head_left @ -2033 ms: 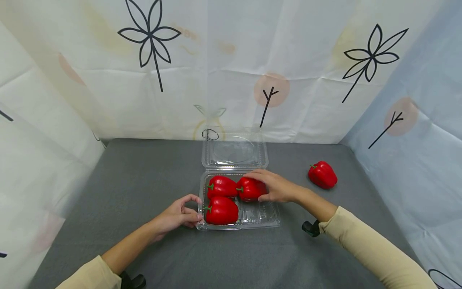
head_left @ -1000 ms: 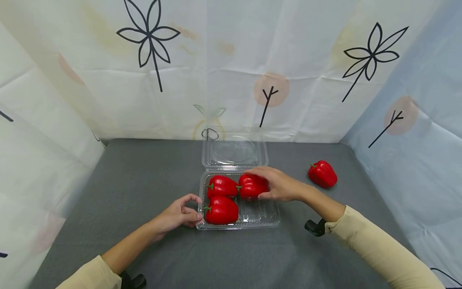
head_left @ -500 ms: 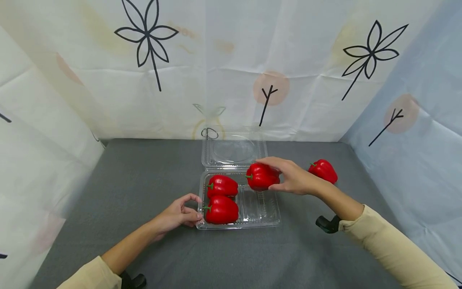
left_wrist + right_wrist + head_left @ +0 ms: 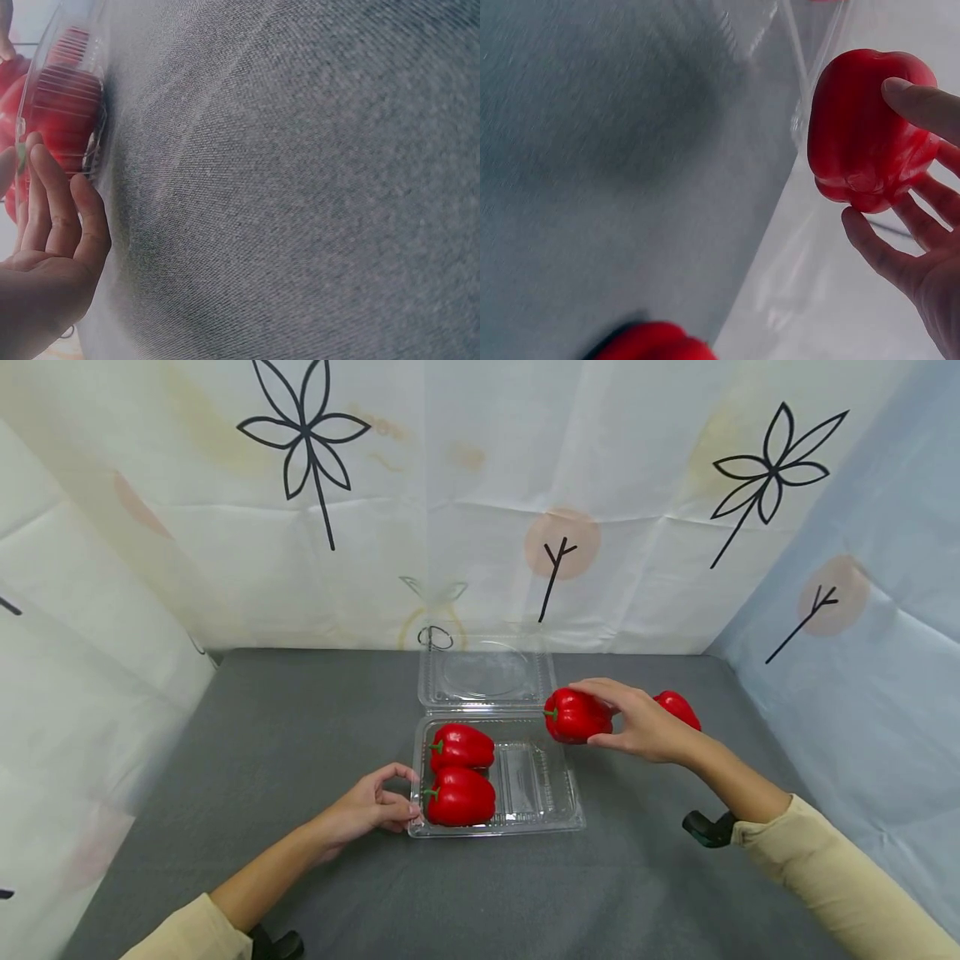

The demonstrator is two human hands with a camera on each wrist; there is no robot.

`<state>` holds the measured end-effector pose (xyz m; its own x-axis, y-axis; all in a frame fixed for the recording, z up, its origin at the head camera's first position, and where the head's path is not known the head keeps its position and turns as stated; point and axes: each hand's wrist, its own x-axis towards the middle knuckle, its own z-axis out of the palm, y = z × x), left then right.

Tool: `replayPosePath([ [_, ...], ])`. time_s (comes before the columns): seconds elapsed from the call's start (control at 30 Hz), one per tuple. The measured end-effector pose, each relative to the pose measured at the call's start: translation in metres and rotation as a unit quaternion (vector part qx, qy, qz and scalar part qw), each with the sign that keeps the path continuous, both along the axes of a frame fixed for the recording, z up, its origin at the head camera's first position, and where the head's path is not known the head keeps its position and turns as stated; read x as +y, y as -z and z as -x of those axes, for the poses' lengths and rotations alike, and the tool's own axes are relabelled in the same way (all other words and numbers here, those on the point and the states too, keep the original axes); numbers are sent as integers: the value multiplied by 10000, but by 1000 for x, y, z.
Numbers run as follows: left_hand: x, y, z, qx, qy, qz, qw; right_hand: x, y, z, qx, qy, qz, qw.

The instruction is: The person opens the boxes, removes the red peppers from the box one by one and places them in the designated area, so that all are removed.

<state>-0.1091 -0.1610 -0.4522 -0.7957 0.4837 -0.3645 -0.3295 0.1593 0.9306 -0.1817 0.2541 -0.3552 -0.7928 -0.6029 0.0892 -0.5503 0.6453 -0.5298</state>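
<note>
My right hand (image 4: 637,722) grips a red bell pepper (image 4: 576,716) over the right rim of a clear plastic clamshell container (image 4: 528,818). In the right wrist view the thumb lies on one side of this bell pepper (image 4: 866,135) and the fingers curl round the other. Two more red bell peppers, a rear one (image 4: 462,747) and a front one (image 4: 461,796), lie in the container's left half, stems pointing left. At the container's left edge my left hand (image 4: 375,802) holds the rim between thumb and fingers, as the left wrist view also shows with its fingers (image 4: 56,202).
Another red bell pepper (image 4: 678,708) lies on the grey cloth-covered table (image 4: 315,718) at the right, partly behind my right hand. The container's lid (image 4: 487,672) stands open toward the back. Patterned white curtains (image 4: 487,485) enclose the table at the back and sides.
My right hand has lifted the bell pepper out of the container's right half and carried it right and back. The left hand and the two other bell peppers in the container have stayed put.
</note>
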Motion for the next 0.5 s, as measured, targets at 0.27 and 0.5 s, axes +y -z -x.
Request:
replayPosePath([
  [0.27, -1, -2, 1, -36, 42, 31, 10000, 26, 9, 3, 332, 285, -53, 9990],
  [0.5, -1, -2, 1, -46, 47, 32, 10000, 40, 19, 5, 261, 569, 47, 9980],
])
